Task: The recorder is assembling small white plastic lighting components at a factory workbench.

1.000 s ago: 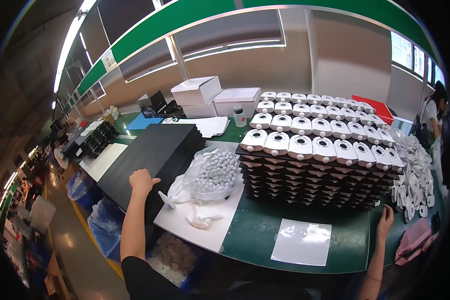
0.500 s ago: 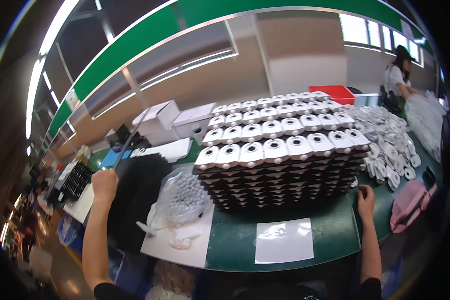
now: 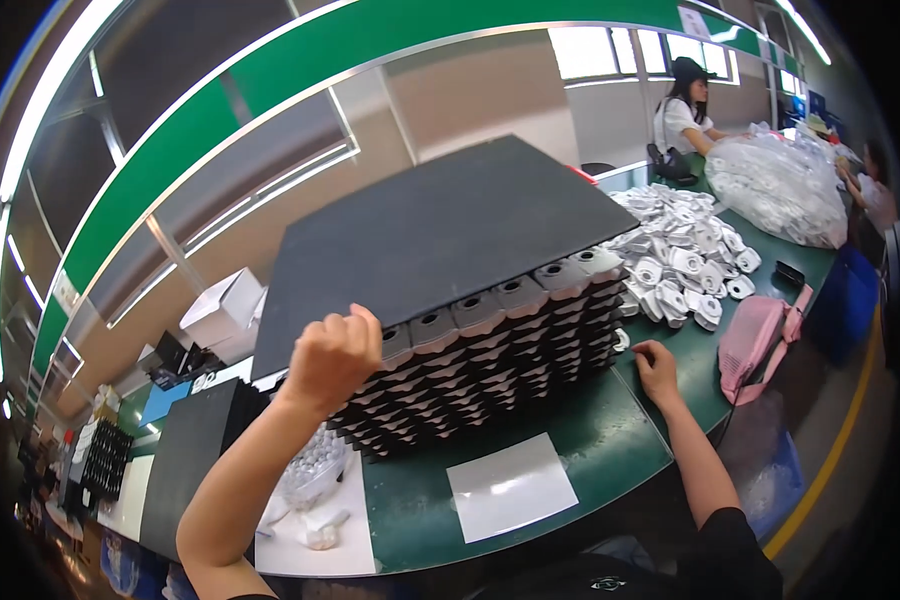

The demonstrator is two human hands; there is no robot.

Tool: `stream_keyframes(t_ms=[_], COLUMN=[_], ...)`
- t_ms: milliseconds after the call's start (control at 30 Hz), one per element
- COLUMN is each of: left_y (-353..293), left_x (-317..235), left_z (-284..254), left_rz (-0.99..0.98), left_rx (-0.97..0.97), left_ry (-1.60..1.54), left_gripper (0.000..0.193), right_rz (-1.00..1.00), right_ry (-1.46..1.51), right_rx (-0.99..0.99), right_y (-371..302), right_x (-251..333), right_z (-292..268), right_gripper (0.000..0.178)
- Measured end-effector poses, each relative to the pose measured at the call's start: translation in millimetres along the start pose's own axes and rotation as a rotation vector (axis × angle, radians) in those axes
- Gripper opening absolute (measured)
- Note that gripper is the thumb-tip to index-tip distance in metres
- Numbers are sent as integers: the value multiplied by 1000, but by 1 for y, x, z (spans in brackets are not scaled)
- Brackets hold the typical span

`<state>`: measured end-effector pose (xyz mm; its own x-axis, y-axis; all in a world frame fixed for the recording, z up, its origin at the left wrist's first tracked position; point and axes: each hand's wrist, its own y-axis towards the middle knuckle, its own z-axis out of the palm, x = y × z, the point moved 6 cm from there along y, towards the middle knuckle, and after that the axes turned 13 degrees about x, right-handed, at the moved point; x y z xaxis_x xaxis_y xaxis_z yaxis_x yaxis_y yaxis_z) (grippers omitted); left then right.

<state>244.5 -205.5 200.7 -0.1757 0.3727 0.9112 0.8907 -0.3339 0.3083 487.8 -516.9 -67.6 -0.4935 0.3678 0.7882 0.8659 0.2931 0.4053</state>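
Observation:
My left hand (image 3: 336,360) is closed on the near left edge of a large flat black sheet (image 3: 450,215). The sheet lies tilted over the top of a tall stack of white parts and black layers (image 3: 490,360). Along the front, a row of white parts with dark round holes (image 3: 472,312) shows from under it; the rows behind are hidden. To the right of the stack, low by the green table (image 3: 610,420), my right hand (image 3: 657,372) has loosely bent fingers and holds nothing I can see. A small white piece (image 3: 621,340) lies near its fingertips.
A heap of loose white parts (image 3: 685,255) lies right of the stack, near a pink bag (image 3: 755,340). Black sheets (image 3: 195,460) are piled at the left, beside a bag of white balls (image 3: 315,465). Farther right, a person (image 3: 685,120) stands by a large clear bag (image 3: 780,190).
My left hand has moved right from the sheet pile, and a black sheet now covers most of the white rows. The view has turned right. My right hand stays beside the stack.

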Motion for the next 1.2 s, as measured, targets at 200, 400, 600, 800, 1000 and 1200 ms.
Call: stream_keyframes(t_ms=[200,400,600,800,1000,1200], left_y=[6,-14,-121,-160,-150,-147], left_x=[-30,12,50,10,-9,-5], left_z=[6,-11,46,70,82,95], left_rz=[141,-139,-918,-1162,-1190,-1201], left_rx=[50,43,229,235,89,138], left_ry=[-165,-776,-909,-1214,-1220,-1209], left_gripper=[20,43,39,43,51,55], right_rz=[13,41,-185,-339,-319,-319], right_ry=[59,129,255,501,463,472], right_rx=[5,-88,-203,-59,-38,-58], right_y=[2,0,24,68,75,78], right_x=[3,-7,62,153,168,164], right_z=[5,-7,-32,-39,-25,-17], right_gripper=[9,10,29,43,42,40])
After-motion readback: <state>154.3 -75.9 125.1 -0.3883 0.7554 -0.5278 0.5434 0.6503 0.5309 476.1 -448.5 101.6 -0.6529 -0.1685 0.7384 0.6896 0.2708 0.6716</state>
